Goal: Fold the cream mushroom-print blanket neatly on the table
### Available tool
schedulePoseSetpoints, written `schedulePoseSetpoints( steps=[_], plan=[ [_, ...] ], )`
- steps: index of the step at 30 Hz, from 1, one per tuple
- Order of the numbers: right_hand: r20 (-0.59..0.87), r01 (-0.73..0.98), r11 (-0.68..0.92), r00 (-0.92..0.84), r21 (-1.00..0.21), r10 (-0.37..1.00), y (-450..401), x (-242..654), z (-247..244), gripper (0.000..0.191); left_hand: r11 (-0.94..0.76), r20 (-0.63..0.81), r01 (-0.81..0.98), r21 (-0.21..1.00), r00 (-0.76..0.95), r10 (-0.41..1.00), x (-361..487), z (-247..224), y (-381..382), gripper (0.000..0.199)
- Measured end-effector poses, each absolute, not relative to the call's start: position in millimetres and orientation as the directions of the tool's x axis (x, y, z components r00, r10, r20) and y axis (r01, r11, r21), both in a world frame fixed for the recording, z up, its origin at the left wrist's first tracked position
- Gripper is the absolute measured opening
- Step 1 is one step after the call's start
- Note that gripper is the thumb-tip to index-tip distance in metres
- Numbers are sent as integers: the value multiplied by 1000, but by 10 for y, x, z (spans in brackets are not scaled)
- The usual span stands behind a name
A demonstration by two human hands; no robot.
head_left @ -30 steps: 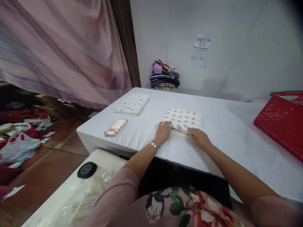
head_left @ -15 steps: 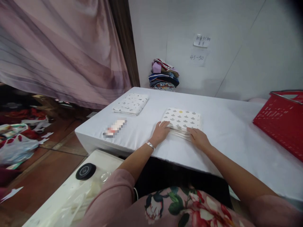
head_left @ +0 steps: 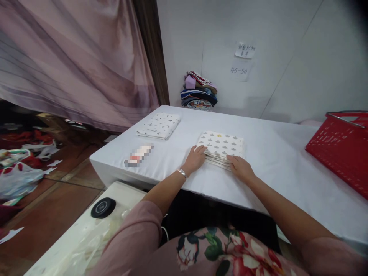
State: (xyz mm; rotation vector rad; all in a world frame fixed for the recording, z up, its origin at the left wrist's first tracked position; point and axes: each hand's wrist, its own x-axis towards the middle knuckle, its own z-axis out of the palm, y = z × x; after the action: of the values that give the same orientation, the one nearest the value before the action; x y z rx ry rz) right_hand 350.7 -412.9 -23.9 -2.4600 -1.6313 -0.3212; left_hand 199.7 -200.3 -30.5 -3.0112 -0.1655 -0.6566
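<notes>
A folded white cloth (head_left: 222, 143) with grey cloud-like prints and a yellow spot lies in several layers near the front edge of the white-covered table (head_left: 276, 153). At its front left corner rests my left hand (head_left: 195, 159), fingers on the top layer. My right hand (head_left: 240, 167) touches the front right corner, with its fingertips on the cloth. Whether the thumbs are under the layers is hidden. Another folded white cloth (head_left: 159, 125) with small dark prints lies at the table's left, and a blurred-out flat object (head_left: 139, 155) is in front of it.
A red basket (head_left: 342, 149) stands at the right end of the table. Behind the table is a stack of folded fabrics (head_left: 199, 92). A lower white surface (head_left: 71, 234) at the front left holds a round black object (head_left: 103, 207) and clear plastic.
The view has shifted very slightly. Both hands stay at the front corners of the cloth, the left one's fingers a little changed in pose.
</notes>
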Motion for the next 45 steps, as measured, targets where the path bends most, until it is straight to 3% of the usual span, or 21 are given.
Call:
schedulePoseSetpoints(
  steps=[7, 13, 22, 32, 36, 45],
  plan=[
    [265, 927, -374, 354, 29, 897, -4115, 3487, -267, 40, -998, 408, 52, -31, 912, 35, 1906, -340, -1964, 19],
    [270, 923, -385, 370, 0, 889, -4099, 3502, -241, 38, -998, 465, 59, -27, 885, 39, 1960, -326, -2098, 22],
    [275, 938, -340, 313, 59, 909, -4039, 3456, -209, 43, -994, 485, -55, -97, 869, -95, 2187, -403, -2246, 28],
    [265, 939, -331, 298, 89, 917, -4032, 3422, -302, 45, -999, 431, -36, -17, 902, -40, 2087, -332, -2272, 21],
    [260, 939, -337, 308, 73, 915, -4037, 3355, -244, 48, -999, 471, -20, 27, 882, -5, 2104, -388, -2254, 17],
    [377, 958, -279, 233, 70, 896, -3947, 3306, -447, 45, -998, 461, -20, 64, 887, 11, 2086, -403, -2280, 16]
  ],
)
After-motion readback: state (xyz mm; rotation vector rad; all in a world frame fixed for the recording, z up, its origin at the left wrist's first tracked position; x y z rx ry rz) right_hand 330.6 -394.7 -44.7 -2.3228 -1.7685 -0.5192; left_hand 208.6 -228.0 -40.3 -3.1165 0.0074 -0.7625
